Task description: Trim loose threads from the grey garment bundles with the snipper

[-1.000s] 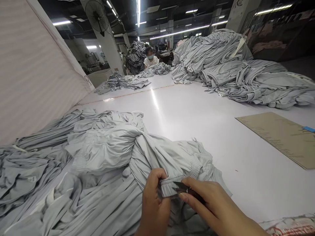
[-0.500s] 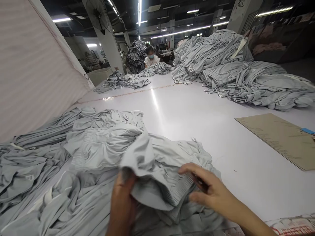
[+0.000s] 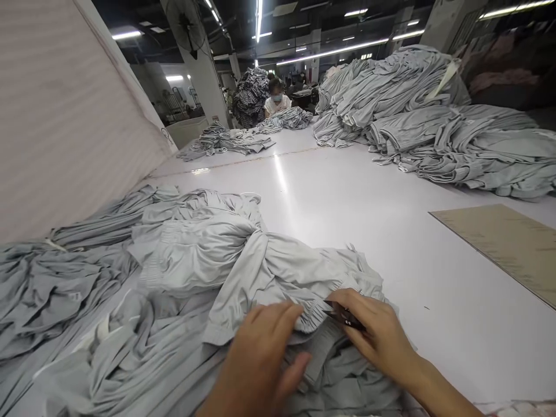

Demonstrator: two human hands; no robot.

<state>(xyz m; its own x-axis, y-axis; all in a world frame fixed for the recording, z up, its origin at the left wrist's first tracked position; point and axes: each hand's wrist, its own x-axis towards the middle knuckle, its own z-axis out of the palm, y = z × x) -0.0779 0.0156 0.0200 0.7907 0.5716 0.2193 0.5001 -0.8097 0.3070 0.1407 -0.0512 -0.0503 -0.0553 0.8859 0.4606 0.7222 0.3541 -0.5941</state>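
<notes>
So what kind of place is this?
Most likely a garment factory's finishing floor: big heaps of grey garments on a long white table, the right hand working small thread snips at a waistband.

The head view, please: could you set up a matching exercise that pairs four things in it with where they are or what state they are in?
Things:
1. left hand
2. right hand
3. cardboard sheet
4. big heap of grey garments

Places or states:
A. flat on the white table, at the right edge
B. holds small dark snips at an elastic waistband
C. piled at the far right of the table
D. pressed flat on the near grey garment

Pairs: 1-D, 2-B, 3-A, 4-C
</notes>
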